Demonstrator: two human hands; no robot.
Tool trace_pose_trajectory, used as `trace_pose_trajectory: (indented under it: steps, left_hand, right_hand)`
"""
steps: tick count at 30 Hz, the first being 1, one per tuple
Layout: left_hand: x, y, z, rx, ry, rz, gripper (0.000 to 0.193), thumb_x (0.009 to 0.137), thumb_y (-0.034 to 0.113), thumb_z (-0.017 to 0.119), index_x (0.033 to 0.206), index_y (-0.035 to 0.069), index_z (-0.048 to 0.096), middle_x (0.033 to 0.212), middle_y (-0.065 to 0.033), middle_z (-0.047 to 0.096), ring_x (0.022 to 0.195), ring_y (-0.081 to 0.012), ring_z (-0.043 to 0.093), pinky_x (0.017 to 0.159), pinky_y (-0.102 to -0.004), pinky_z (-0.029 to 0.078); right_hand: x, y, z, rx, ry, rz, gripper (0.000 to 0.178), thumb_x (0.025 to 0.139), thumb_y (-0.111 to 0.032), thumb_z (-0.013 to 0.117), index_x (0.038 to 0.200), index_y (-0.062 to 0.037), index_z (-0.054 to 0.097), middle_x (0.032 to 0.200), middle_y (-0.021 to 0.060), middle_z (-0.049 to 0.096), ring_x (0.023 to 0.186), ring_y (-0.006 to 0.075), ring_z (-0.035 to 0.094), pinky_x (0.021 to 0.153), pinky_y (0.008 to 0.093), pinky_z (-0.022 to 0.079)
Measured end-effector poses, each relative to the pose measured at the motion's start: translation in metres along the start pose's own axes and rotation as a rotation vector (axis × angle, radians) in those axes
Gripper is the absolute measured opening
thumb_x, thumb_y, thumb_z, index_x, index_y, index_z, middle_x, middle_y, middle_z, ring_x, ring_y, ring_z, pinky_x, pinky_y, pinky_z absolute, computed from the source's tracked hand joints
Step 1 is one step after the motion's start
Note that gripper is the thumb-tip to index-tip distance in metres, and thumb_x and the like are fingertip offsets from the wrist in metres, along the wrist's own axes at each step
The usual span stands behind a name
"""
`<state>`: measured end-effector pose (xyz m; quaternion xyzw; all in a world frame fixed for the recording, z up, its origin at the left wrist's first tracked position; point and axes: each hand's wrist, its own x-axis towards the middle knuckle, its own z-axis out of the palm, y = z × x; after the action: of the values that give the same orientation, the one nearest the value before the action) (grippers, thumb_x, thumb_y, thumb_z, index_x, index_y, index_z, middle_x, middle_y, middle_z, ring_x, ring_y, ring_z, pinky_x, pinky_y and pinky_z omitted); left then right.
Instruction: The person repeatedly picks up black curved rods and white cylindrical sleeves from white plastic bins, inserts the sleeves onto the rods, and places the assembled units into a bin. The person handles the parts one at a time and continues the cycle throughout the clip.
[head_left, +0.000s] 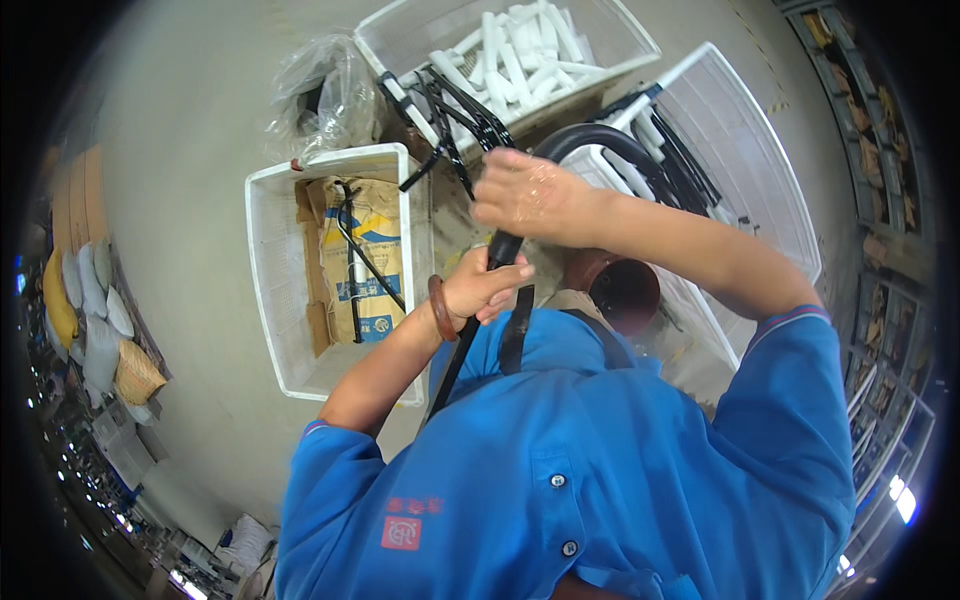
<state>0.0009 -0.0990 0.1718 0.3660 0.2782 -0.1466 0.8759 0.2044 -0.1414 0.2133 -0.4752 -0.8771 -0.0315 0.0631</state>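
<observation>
A long black tube [457,365] runs slantwise in front of my body, and a thicker black sleeve [505,249] covers its upper part. My left hand [478,287], with a brown bangle at the wrist, is closed around the tube just below this sleeve. At the sleeve's top end, my right hand [535,200] is curled over it, and its skin looks wet and shiny. The tube's upper end is hidden under that hand. Beyond my hands, several bent black tubes [455,105] lean on the edge of a white crate [628,58].
White pieces [520,60] fill the far crate. A left crate [262,250] holds a brown paper sack [368,215] and a bent black tube. At right, another white crate [775,150] contains black tubes. A reddish-brown bucket [625,290] stands close to me; clear plastic [335,85] lies far left.
</observation>
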Motion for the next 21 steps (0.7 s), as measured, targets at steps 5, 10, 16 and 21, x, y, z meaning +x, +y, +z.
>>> trace_pose_trajectory:
  steps: [5, 10, 16, 21]
  left_hand:
    - [0.009, -0.029, -0.104, 0.117, 0.479, 0.158, 0.018, 0.093, 0.021, 0.068, 0.093, 0.009, 0.054, 0.055, 0.0063, 0.046, 0.040, -0.0045, 0.041, 0.038, -0.0222, 0.032]
    - [-0.017, -0.093, -0.185, 0.316, 1.141, 0.189, 0.021, 0.086, 0.021, 0.076, 0.080, 0.009, 0.060, 0.062, 0.0059, 0.050, 0.049, -0.0032, 0.044, 0.043, -0.0232, 0.036]
    - [-0.018, -0.143, -0.192, 0.056, 1.462, 0.128, 0.028, 0.083, 0.017, 0.079, 0.074, 0.009, 0.054, 0.056, 0.0035, 0.048, 0.043, -0.0068, 0.044, 0.040, -0.0246, 0.034]
    - [0.029, -0.162, -0.158, -0.061, 1.530, -0.145, 0.022, 0.083, 0.010, 0.074, 0.073, 0.008, 0.055, 0.055, -0.0005, 0.051, 0.044, -0.0101, 0.050, 0.041, -0.0254, 0.040]
  right_hand:
    - [-0.006, 0.076, 0.030, 0.128, 0.306, 0.430, 0.052, 0.075, -0.008, 0.071, 0.124, -0.0110, 0.056, 0.116, 0.0079, 0.060, 0.109, 0.0275, 0.057, 0.103, 0.0440, 0.038]
    - [-0.076, 0.161, 0.152, 0.153, 0.045, 0.750, 0.026, 0.076, -0.013, 0.067, 0.101, -0.0102, 0.063, 0.097, 0.0087, 0.062, 0.097, 0.0284, 0.059, 0.088, 0.0412, 0.043]
    - [-0.085, 0.277, 0.378, 0.323, -0.487, 0.935, 0.028, 0.081, -0.017, 0.063, 0.108, -0.0113, 0.064, 0.109, 0.0098, 0.064, 0.108, 0.0280, 0.059, 0.092, 0.0413, 0.043]
    - [-0.038, 0.357, 0.578, 0.588, -0.743, 1.156, 0.032, 0.086, -0.021, 0.061, 0.117, -0.0097, 0.062, 0.121, 0.0135, 0.063, 0.114, 0.0306, 0.059, 0.095, 0.0426, 0.047]
